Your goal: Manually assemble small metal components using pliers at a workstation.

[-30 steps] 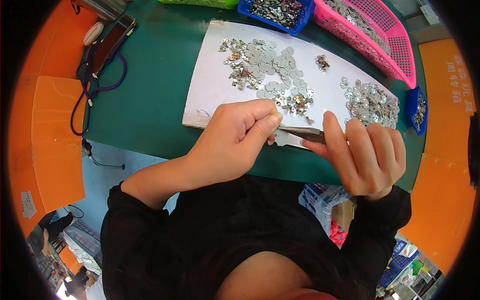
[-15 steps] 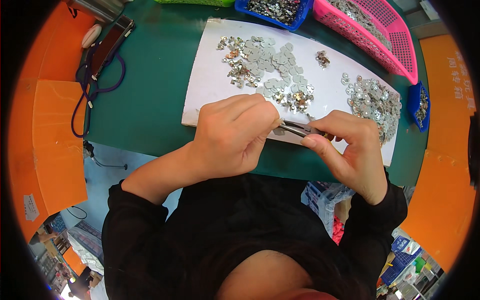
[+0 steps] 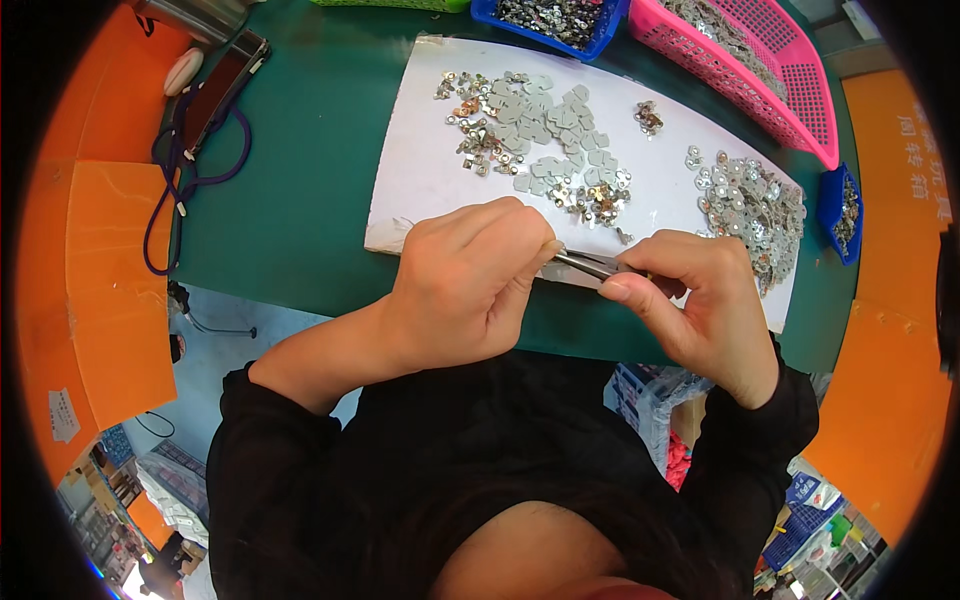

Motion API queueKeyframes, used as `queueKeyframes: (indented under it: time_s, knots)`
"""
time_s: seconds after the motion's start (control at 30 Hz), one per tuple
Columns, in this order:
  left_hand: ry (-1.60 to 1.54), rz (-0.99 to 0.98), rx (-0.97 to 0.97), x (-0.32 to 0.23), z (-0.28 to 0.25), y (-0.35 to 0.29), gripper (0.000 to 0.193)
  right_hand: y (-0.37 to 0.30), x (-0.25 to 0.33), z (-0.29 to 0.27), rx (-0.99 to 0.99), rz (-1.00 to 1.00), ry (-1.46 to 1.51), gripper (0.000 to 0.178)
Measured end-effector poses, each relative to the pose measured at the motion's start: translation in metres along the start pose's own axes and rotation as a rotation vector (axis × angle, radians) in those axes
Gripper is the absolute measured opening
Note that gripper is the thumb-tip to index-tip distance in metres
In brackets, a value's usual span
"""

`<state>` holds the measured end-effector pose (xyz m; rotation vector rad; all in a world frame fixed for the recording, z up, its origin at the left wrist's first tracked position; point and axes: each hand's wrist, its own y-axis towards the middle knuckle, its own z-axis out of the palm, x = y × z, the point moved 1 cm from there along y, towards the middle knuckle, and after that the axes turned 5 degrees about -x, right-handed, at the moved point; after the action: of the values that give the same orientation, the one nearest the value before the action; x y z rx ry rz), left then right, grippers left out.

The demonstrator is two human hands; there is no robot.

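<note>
My right hand is closed round a pair of metal pliers, thumb and fingers on the handles. The plier jaws reach left to the fingertips of my left hand, which is closed in a pinch. Whatever sits between those fingertips is too hidden to name. Both hands are over the near edge of a white board. Beyond them lie flat grey pieces, small metal clips and more clips. To the right is a heap of silver round metal parts.
A pink basket and a blue tray of metal parts stand at the back; a smaller blue tray is at the right. On the green table, a phone-like device with a purple cord lies left. Orange boxes flank the table.
Both hands have shifted slightly toward me, still together at the pliers. A grey piece that showed beneath the plier jaws is now out of sight.
</note>
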<state>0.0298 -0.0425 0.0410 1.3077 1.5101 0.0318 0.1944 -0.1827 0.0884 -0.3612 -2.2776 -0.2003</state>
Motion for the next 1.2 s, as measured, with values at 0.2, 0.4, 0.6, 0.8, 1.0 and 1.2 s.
queueKeyframes:
  time_s: [0.2, 0.4, 0.6, 0.8, 1.0, 1.2]
  knots:
    - [0.008, -0.015, 0.013, 0.001, 0.002, -0.003, 0.014, 0.000, 0.001, 0.000, -0.002, -0.031, -0.063, 0.028]
    - [0.012, -0.028, 0.016, 0.005, 0.004, -0.006, 0.013, -0.005, -0.004, 0.007, -0.004, -0.136, -0.222, 0.024]
    - [0.041, 0.210, 0.243, 0.016, -0.012, -0.006, 0.016, -0.017, -0.010, 0.011, -0.068, -0.354, -0.476, 0.031]
    - [0.003, 0.222, 0.424, 0.020, -0.020, -0.020, 0.022, -0.024, -0.010, 0.029, -0.098, -0.421, -0.567, 0.036]
    - [0.062, -0.005, 0.242, 0.035, -0.043, -0.029, 0.011, -0.014, -0.030, 0.043, -0.251, -0.311, -0.244, 0.030]
    - [-0.425, -0.582, -0.169, 0.037, -0.041, -0.029, 0.011, -0.004, -0.034, 0.082, -0.411, -0.178, -0.303, 0.035]
